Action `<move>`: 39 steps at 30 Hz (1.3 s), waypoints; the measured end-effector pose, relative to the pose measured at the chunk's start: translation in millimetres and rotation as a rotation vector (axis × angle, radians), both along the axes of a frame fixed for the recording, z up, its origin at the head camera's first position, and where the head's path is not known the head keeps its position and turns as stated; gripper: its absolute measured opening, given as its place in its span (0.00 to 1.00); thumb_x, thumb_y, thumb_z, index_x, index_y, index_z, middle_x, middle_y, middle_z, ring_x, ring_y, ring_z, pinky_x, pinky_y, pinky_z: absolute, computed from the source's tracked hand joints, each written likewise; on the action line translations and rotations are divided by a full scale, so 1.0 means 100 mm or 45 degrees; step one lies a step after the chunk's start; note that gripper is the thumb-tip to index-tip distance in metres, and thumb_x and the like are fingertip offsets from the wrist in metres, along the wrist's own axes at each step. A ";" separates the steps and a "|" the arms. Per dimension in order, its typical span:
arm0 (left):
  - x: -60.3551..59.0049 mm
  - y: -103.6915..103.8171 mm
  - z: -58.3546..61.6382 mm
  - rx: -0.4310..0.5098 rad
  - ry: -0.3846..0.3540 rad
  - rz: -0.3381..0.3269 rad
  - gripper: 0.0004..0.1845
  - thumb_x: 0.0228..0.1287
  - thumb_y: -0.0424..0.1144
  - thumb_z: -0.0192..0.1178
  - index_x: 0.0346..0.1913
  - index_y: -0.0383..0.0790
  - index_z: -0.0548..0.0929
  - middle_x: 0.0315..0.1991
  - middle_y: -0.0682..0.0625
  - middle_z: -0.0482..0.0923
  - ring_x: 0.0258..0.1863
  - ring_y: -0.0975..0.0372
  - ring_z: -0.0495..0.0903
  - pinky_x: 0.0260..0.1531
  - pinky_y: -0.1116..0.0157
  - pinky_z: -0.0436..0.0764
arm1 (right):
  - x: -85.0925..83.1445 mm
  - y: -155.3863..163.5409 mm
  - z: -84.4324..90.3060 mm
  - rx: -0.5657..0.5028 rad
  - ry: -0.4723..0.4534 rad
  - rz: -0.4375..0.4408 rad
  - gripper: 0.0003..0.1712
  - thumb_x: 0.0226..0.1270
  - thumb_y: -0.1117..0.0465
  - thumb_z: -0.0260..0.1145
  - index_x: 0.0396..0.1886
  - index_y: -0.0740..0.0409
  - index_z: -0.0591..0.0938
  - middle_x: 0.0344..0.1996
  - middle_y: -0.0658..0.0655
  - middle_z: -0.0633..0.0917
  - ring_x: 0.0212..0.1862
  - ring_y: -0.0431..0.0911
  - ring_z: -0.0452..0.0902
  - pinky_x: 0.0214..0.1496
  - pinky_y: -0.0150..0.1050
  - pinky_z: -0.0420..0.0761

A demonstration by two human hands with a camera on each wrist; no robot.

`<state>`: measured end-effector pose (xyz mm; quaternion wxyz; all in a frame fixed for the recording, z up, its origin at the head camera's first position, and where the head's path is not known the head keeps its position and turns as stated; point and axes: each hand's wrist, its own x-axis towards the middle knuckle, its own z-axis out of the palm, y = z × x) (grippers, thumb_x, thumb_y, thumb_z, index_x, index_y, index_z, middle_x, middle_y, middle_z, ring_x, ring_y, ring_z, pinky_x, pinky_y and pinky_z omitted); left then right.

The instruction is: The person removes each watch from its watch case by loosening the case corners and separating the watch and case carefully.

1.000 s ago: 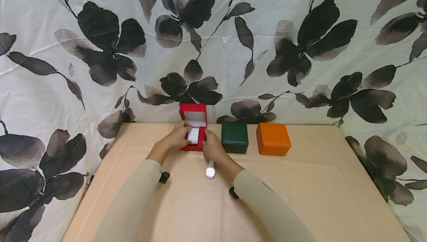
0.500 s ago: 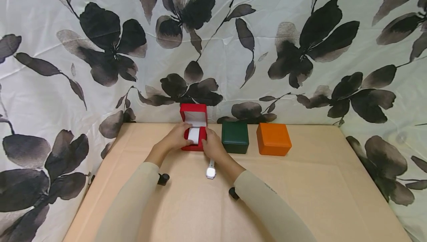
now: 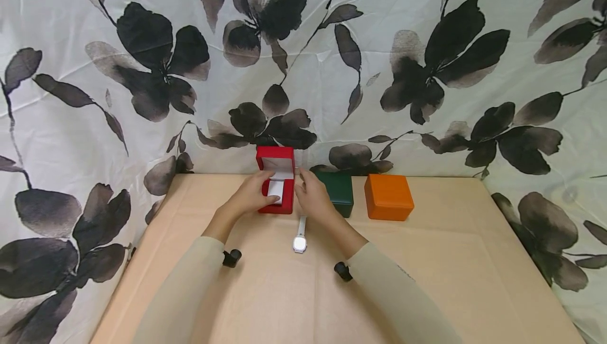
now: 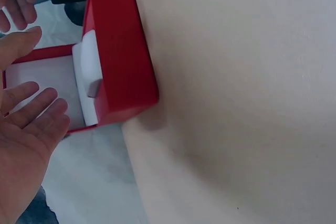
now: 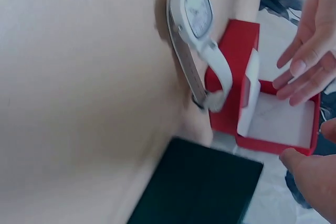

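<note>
While both hands hover at the open red box (image 3: 276, 188), the fingers stay loose and spread, gripping nothing. Left hand (image 3: 253, 192) rests at the box's 9 o'clock side, fingers (image 4: 32, 109) straight, just short of the white pillow (image 4: 90, 80) inside. Right hand (image 3: 313, 199) sits at 3 o'clock, in front of the green box (image 3: 338, 190). White watch (image 3: 300, 236) lies on the counter (image 3: 455, 259) at 6 o'clock from the red box, strap running 12-to-6, nearer the right hand. Orange box (image 3: 388, 196) stands farther right.

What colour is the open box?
Red box, with a white lining; the left wrist view shows it best.
</note>
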<state>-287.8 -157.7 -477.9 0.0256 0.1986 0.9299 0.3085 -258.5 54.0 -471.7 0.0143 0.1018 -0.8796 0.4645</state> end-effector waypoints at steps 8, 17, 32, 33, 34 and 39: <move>0.11 0.04 0.10 0.042 0.049 -0.007 0.42 0.57 0.43 0.76 0.73 0.36 0.71 0.70 0.39 0.73 0.70 0.44 0.71 0.67 0.43 0.76 | 0.05 0.21 0.21 0.085 0.048 0.010 0.35 0.78 0.59 0.62 0.79 0.59 0.64 0.74 0.62 0.72 0.71 0.57 0.75 0.69 0.50 0.77; 0.22 0.13 0.24 0.085 -0.049 0.020 0.41 0.62 0.48 0.72 0.75 0.37 0.69 0.73 0.40 0.70 0.72 0.44 0.68 0.66 0.42 0.77 | 0.00 0.67 0.26 0.217 0.141 0.145 0.34 0.79 0.56 0.62 0.79 0.59 0.65 0.76 0.62 0.69 0.74 0.58 0.71 0.73 0.53 0.74; 0.33 0.45 0.31 0.131 -0.052 -0.071 0.43 0.61 0.47 0.73 0.76 0.40 0.68 0.73 0.42 0.71 0.71 0.47 0.70 0.62 0.46 0.81 | -0.11 1.24 0.22 0.475 0.123 0.289 0.47 0.70 0.47 0.70 0.81 0.59 0.61 0.80 0.63 0.63 0.79 0.61 0.59 0.79 0.62 0.61; 0.34 0.47 0.30 0.127 -0.057 -0.076 0.43 0.61 0.48 0.74 0.76 0.40 0.68 0.73 0.43 0.71 0.72 0.47 0.71 0.63 0.46 0.81 | -0.12 1.26 0.22 0.490 0.117 0.298 0.48 0.70 0.46 0.71 0.81 0.60 0.61 0.80 0.64 0.62 0.79 0.61 0.59 0.80 0.62 0.61; 0.35 0.50 0.29 0.121 -0.066 -0.082 0.43 0.61 0.48 0.74 0.76 0.41 0.68 0.73 0.43 0.72 0.72 0.47 0.71 0.63 0.46 0.81 | -0.13 1.27 0.22 0.508 0.112 0.307 0.49 0.69 0.46 0.71 0.81 0.61 0.60 0.80 0.64 0.62 0.79 0.62 0.58 0.80 0.62 0.60; 0.35 0.62 0.20 0.167 -0.137 -0.129 0.44 0.60 0.46 0.75 0.76 0.39 0.67 0.73 0.41 0.72 0.71 0.46 0.72 0.65 0.47 0.79 | -0.17 1.33 0.20 0.577 0.084 0.343 0.56 0.63 0.43 0.75 0.80 0.64 0.59 0.80 0.66 0.61 0.79 0.62 0.58 0.80 0.60 0.60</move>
